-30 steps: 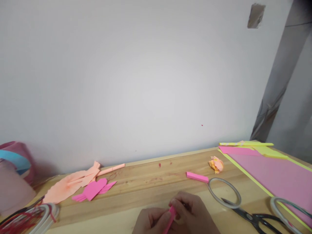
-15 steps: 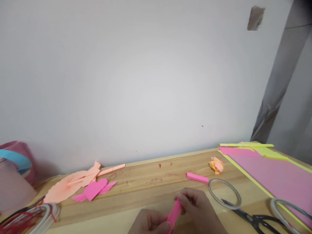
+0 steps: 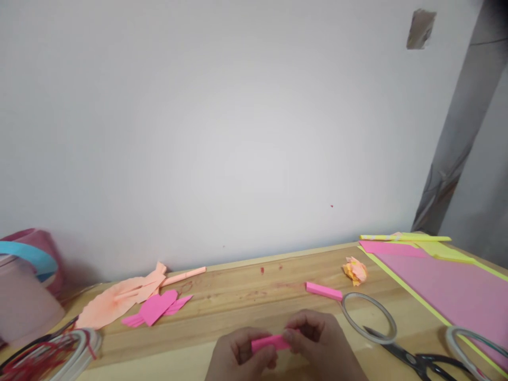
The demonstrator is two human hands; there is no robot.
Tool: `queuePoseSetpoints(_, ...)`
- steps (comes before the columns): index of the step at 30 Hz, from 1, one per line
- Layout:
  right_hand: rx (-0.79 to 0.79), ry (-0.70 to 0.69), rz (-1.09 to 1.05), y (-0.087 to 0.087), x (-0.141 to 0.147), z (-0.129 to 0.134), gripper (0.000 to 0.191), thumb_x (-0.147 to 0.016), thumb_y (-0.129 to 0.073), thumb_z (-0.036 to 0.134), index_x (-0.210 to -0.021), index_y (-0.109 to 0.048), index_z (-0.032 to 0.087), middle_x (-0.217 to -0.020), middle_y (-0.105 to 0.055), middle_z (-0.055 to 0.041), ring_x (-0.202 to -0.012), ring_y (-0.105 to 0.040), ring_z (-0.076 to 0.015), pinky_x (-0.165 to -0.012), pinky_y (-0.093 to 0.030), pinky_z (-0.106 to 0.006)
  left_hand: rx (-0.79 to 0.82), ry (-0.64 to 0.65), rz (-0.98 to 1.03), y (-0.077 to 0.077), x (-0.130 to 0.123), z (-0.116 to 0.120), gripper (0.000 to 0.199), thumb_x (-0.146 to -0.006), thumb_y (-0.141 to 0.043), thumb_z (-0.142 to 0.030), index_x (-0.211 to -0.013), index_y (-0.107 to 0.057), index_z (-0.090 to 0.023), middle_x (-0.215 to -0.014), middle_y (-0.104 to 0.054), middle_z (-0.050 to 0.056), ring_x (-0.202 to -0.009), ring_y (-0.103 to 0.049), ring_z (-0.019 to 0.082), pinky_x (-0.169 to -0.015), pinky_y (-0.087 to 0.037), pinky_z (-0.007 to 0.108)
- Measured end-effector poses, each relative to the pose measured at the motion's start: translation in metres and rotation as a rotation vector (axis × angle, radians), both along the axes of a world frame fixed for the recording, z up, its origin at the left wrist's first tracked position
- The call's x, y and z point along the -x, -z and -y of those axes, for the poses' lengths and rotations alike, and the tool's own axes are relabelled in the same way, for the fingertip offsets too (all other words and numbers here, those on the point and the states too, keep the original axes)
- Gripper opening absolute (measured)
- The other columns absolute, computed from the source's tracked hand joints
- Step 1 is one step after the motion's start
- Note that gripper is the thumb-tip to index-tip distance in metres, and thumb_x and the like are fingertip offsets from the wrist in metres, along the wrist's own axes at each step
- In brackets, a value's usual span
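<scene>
Between my two hands is a narrow folded strip of pink paper, held level above the table near the bottom of the view. My left hand pinches its left end, thumb in front. The fingers of my right hand close on its right end. Just beyond my right hand lies another pink folded paper strip. Its right end meets a roll of tape. Black-handled scissors lie to the right, their blade tip showing inside the tape ring.
A pink paper heart and a peach paper fan shape lie at left, by a pink container and a ring wound with red strands. Crumpled orange paper sits behind the tape. Coloured sheets and a second ring are at right.
The pink strip in my hands has turned from steeply slanted to nearly level. My left hand has come up a little, and the view has shifted slightly.
</scene>
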State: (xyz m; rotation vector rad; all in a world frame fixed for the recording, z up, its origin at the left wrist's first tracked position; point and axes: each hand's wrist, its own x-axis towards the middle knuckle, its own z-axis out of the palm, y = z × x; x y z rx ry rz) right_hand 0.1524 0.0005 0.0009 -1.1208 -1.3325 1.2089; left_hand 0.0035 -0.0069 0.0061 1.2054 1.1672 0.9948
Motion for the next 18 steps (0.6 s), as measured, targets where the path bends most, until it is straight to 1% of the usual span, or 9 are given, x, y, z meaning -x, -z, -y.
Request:
queuePoseSetpoints(2, 0.014, 0.002, -0.100, 0.000, 0.003, 0.002, 0.008, -0.056, -0.061, 0.017, -0.053, -0.057, 0.012, -0.043, -0.049, 0.0037, -0.043, -0.045, -0.0084, -0.043, -0.032, -0.019, -0.017, -0.130, 0.105, 0.000, -0.002, -0.001, 0.017, -0.051, -0.066, -0.022, -0.061, -0.059, -0.011, -0.048, -0.063, 0.001, -0.049, -0.055, 0.011, -0.052, -0.042, 0.021)
queuePoseSetpoints(4, 0.005, 0.017, -0.150, -0.001, 0.006, 0.005, 0.008, -0.055, -0.063, 0.018, -0.053, -0.057, 0.013, -0.045, -0.052, 0.0027, -0.045, -0.047, -0.0095, -0.045, -0.035, -0.019, 0.009, -0.211, 0.226, 0.002, -0.006, -0.002, 0.024, -0.046, -0.070, -0.023, -0.061, -0.055, -0.012, -0.044, -0.061, -0.002, -0.043, -0.053, 0.009, -0.048, -0.043, 0.020)
queuePoseSetpoints(6, -0.024, 0.040, -0.122, 0.000, 0.010, 0.007, 0.008, -0.056, -0.063, 0.018, -0.055, -0.057, 0.013, -0.049, -0.053, 0.0014, -0.049, -0.049, -0.0110, -0.047, -0.038, -0.020, 0.053, -0.275, 0.282, 0.005, -0.011, -0.003, 0.034, -0.040, -0.072, -0.026, -0.065, -0.053, -0.012, -0.041, -0.060, -0.004, -0.039, -0.052, 0.007, -0.044, -0.044, 0.020)
queuePoseSetpoints(8, -0.076, 0.085, -0.045, 0.001, 0.013, 0.009, 0.008, -0.057, -0.061, 0.020, -0.057, -0.057, 0.014, -0.051, -0.054, 0.0005, -0.049, -0.050, -0.0122, -0.047, -0.039, -0.021, 0.077, -0.311, 0.306, 0.008, -0.015, -0.003, 0.037, -0.038, -0.073, -0.028, -0.064, -0.053, -0.012, -0.040, -0.059, -0.004, -0.039, -0.051, 0.007, -0.043, -0.045, 0.020)
queuePoseSetpoints(10, -0.137, 0.131, -0.011, 0.003, 0.015, 0.009, 0.008, -0.057, -0.060, 0.021, -0.057, -0.056, 0.014, -0.050, -0.054, -0.0003, -0.047, -0.051, -0.0130, -0.045, -0.041, -0.021, 0.085, -0.296, 0.348, 0.011, -0.018, -0.003, 0.030, -0.041, -0.072, -0.028, -0.058, -0.054, -0.011, -0.041, -0.060, -0.003, -0.040, -0.052, 0.007, -0.043, -0.045, 0.018)
queuePoseSetpoints(12, -0.176, 0.155, -0.014, 0.007, 0.017, 0.008, 0.008, -0.058, -0.059, 0.022, -0.057, -0.056, 0.015, -0.049, -0.055, -0.0006, -0.045, -0.052, -0.0131, -0.043, -0.041, -0.021, 0.094, -0.254, 0.407, 0.013, -0.018, -0.004, 0.024, -0.045, -0.070, -0.027, -0.053, -0.056, -0.010, -0.041, -0.060, -0.002, -0.041, -0.052, 0.006, -0.043, -0.043, 0.016)
queuePoseSetpoints(16, -0.215, 0.187, -0.002, 0.013, 0.018, 0.006, 0.011, -0.058, -0.059, 0.025, -0.055, -0.055, 0.016, -0.048, -0.055, -0.0002, -0.044, -0.052, -0.0123, -0.042, -0.042, -0.020, 0.081, -0.176, 0.549, 0.015, -0.018, -0.006, 0.018, -0.049, -0.069, -0.025, -0.050, -0.059, -0.011, -0.046, -0.062, 0.000, -0.049, -0.056, 0.009, -0.052, -0.047, 0.020)
queuePoseSetpoints(18, -0.229, 0.203, 0.000, 0.015, 0.018, 0.006, 0.012, -0.057, -0.060, 0.027, -0.053, -0.054, 0.016, -0.047, -0.053, 0.0010, -0.043, -0.051, -0.0114, -0.042, -0.042, -0.019, 0.076, -0.148, 0.607, 0.015, -0.017, -0.007, 0.016, -0.051, -0.068, -0.026, -0.050, -0.060, -0.012, -0.046, -0.062, -0.001, -0.049, -0.056, 0.009, -0.053, -0.047, 0.020)
